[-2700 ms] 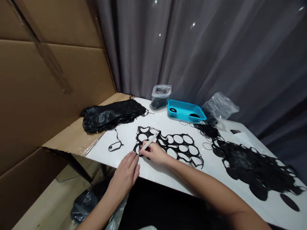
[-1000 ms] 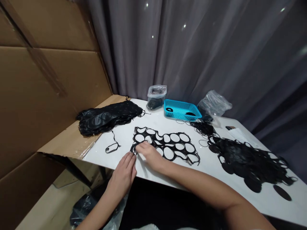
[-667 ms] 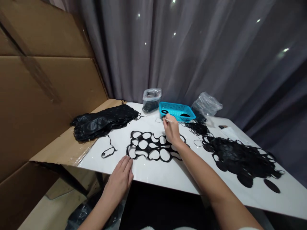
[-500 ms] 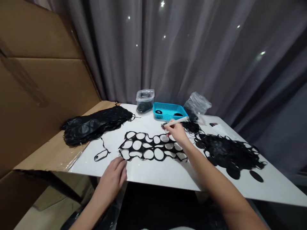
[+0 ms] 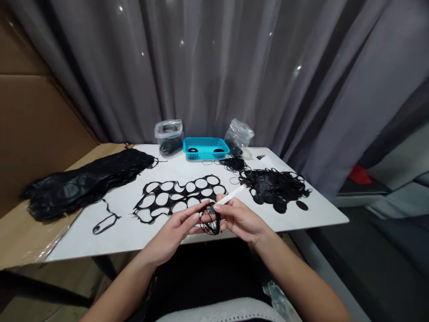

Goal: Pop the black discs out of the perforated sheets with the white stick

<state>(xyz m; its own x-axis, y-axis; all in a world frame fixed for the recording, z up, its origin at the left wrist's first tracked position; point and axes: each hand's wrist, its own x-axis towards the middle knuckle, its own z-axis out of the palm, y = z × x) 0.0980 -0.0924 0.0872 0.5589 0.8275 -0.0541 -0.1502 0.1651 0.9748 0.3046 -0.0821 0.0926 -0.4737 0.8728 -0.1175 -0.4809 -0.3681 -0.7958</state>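
My left hand (image 5: pixel 174 230) and my right hand (image 5: pixel 239 219) meet at the table's front edge, around a bundle of thin black rings (image 5: pixel 211 223). The fingers of my left hand are closed on the bundle's left side. Between thumb and fingers my right hand grips a white-handled tool (image 5: pixel 231 195), its dark tip over the rings, and other fingers touch the bundle's right side. Just behind my hands a black sheet with large round holes (image 5: pixel 170 197) lies flat on the white table (image 5: pixel 127 241).
Stacked black sheets (image 5: pixel 83 181) lie at left beside cardboard (image 5: pixel 30 116). A blue basket (image 5: pixel 206 144) stands between a plastic tub (image 5: pixel 169 137) and a clear bag (image 5: pixel 239 134). Thin rings (image 5: pixel 233 164) and a pile of black discs and scraps (image 5: pixel 276 183) lie at right.
Both hands have come together at the table's front edge. My left hand, earlier beside the holed sheet, now holds the rings. My right hand has come back with the tool. The view has turned right.
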